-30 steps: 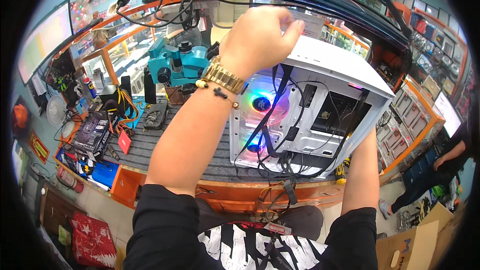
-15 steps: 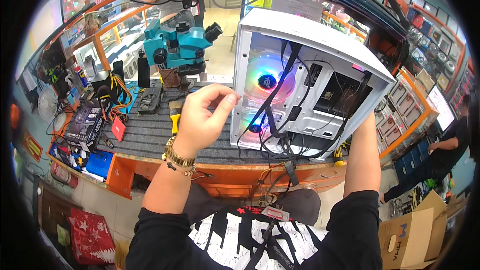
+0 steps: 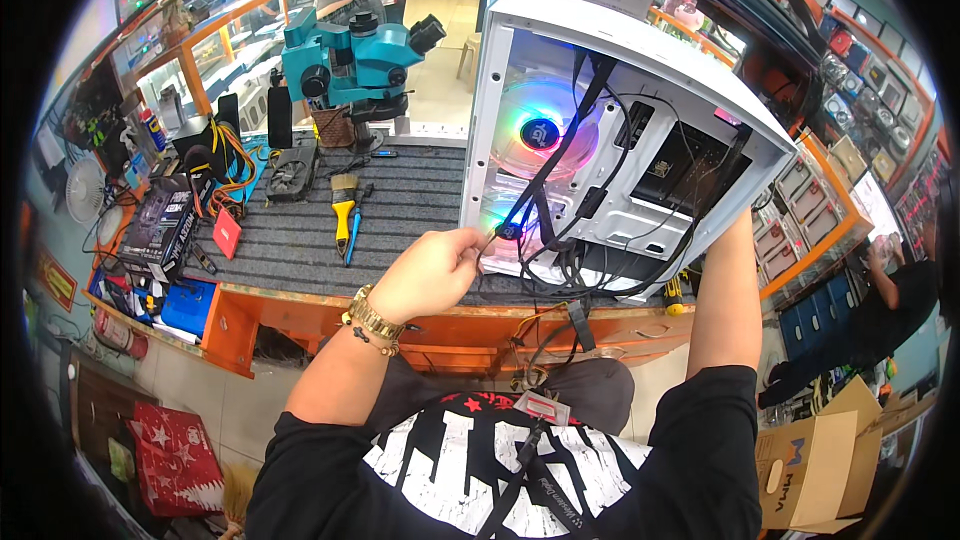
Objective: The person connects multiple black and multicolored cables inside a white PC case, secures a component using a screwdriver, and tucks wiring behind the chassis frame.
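Observation:
A white computer case (image 3: 640, 35) stands on the grey ribbed mat with its side open towards me. Two lit fans, an upper fan (image 3: 541, 134) and a lower one, glow in rainbow colours at its left. Loose black cables (image 3: 572, 270) hang over the opening and bunch at the bottom. My left hand (image 3: 432, 270) is at the lower left corner of the case, thumb and fingers pinched on a thin black cable. My right forearm (image 3: 737, 300) reaches up along the case's right side; the right hand is hidden behind it.
Left of the case lie a yellow-handled brush (image 3: 343, 212) and a blue pen-like tool (image 3: 355, 230). Behind them stands a teal microscope (image 3: 355, 55). A motherboard box (image 3: 160, 230) and a red card (image 3: 227, 235) are further left. A yellow-black screwdriver (image 3: 674, 295) lies by the case's right corner.
My left hand has come down and right, from in front of the case's left edge to its lower corner, and pinches a cable there. The right arm stays beside the case.

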The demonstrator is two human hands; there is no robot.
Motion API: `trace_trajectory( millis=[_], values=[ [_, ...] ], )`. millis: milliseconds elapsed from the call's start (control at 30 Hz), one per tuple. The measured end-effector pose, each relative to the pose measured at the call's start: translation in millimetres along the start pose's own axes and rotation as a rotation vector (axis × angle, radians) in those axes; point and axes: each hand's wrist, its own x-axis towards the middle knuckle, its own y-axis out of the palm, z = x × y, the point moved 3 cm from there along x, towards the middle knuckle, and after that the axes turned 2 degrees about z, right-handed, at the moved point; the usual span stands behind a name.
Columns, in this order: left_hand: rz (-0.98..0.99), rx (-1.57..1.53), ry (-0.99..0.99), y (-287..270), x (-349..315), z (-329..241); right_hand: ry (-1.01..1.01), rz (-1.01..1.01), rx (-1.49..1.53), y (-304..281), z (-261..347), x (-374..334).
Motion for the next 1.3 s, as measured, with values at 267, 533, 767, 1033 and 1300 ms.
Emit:
trace_trajectory(
  millis=[267, 533, 767, 1033, 1300],
  values=[
    [-0.053, 0.109, 0.023, 6, 2, 14, -0.003, -0.001, -0.001, 0, -1, 1],
    [-0.049, 0.162, 0.004, 6, 0, 12, 0.003, -0.003, 0.01, 1, -4, 3],
    [-0.075, 0.125, 0.031, -2, 0, 5, 0.002, -0.014, 0.005, -2, -4, 4],
    [-0.117, 0.111, -0.013, -14, -14, -6, 0.011, -0.017, 0.011, -1, -9, 6],
    [-0.338, -0.118, -0.123, -18, -24, 40, 0.02, -0.019, 0.013, -2, -11, 6]
  ],
)
